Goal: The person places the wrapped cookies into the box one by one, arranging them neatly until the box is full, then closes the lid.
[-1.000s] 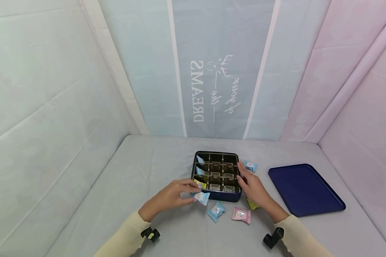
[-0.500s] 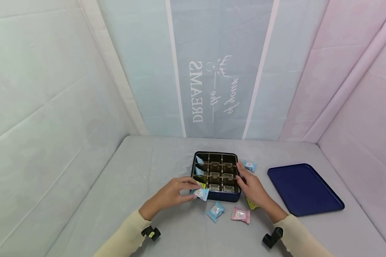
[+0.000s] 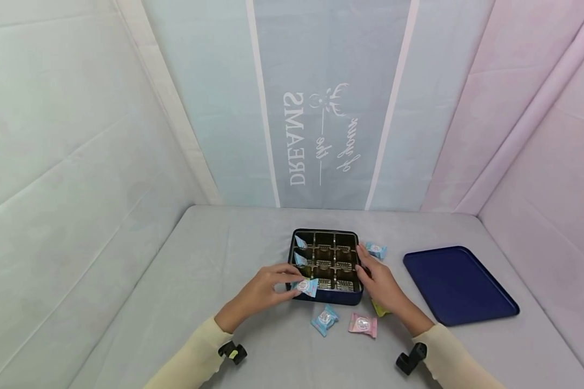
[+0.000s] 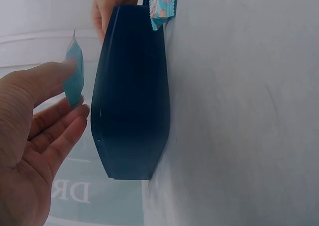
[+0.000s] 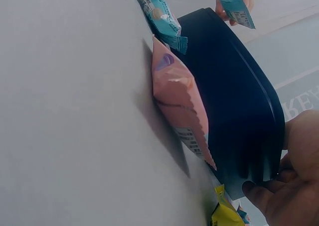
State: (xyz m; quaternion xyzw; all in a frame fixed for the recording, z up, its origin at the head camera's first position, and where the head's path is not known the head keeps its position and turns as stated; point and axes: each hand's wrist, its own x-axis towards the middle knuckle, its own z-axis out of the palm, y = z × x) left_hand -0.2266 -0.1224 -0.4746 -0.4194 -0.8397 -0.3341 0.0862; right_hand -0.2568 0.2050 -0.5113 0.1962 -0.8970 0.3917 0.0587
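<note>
We're pinching a blue sweet in our left hand, while our right hand is gripping the side of the box between them; we should be bracing it steadily and pinching lightly

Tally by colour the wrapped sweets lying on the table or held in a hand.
Blue: 3 (held sweet in the left hand, near blue sweet, far blue sweet)
Yellow: 1 (yellow sweet, partly hidden)
Pink: 1 (pink sweet)
Total in view: 5
</note>
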